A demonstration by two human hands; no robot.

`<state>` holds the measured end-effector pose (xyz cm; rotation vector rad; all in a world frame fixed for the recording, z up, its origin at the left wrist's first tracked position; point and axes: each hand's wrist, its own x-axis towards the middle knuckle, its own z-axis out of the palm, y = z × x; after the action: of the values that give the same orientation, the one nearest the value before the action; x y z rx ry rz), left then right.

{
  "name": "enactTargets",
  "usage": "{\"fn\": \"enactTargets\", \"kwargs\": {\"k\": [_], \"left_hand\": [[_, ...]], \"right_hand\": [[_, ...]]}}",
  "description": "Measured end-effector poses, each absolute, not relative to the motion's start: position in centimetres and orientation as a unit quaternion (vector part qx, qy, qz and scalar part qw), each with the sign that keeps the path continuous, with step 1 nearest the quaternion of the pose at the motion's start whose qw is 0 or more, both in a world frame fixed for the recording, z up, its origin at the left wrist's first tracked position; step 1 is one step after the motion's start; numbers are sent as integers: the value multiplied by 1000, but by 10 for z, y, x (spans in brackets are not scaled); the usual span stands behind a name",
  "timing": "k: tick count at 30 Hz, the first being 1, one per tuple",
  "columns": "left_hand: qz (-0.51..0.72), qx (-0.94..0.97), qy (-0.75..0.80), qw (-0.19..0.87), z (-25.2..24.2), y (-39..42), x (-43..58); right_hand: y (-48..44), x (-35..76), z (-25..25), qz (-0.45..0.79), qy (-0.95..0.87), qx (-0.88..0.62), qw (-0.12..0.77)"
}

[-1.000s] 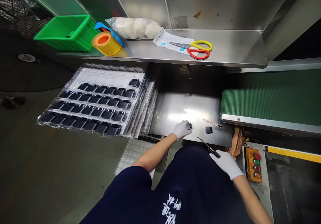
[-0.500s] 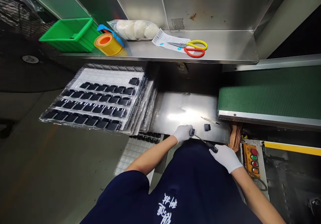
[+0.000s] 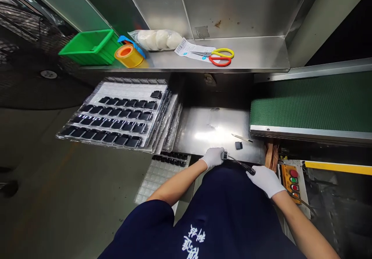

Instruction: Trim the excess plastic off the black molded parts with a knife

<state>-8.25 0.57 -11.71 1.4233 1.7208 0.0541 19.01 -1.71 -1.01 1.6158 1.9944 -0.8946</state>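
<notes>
My left hand (image 3: 213, 157), in a white glove, is closed around a small black plastic part (image 3: 224, 155) at the front edge of the steel worktop. In my gloved right hand (image 3: 266, 179) is a screwdriver-like tool (image 3: 240, 163) with a dark handle and a thin metal shaft. Its tip meets the black part or lies right beside it; the exact contact is too small to tell. A second black part (image 3: 238, 145) lies on the worktop (image 3: 203, 125) just beyond the shaft. Behind that rests a slim craft knife (image 3: 242, 138).
Stacked clear trays (image 3: 116, 114) with rows of black parts stand left; another tray (image 3: 157, 177) sits lower. On the shelf (image 3: 252, 55) are a green bin (image 3: 87, 50), yellow tape (image 3: 128, 55) and scissors (image 3: 221, 56). A green conveyor (image 3: 314, 104) and a button box (image 3: 290, 179) flank the right.
The camera view has shifted slightly. Both hands keep their holds on the black part and the tool, with the tool tip still at the part.
</notes>
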Motion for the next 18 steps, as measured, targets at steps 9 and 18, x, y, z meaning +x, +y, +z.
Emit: {"fn": "enactTargets", "kwargs": {"k": [9, 18], "left_hand": [[6, 586, 697, 413, -109, -5, -85], [85, 524, 707, 467, -110, -11, -72]], "right_hand": [[-30, 206, -20, -348, 721, 569, 187], [-37, 214, -15, -371, 707, 580, 161]]}}
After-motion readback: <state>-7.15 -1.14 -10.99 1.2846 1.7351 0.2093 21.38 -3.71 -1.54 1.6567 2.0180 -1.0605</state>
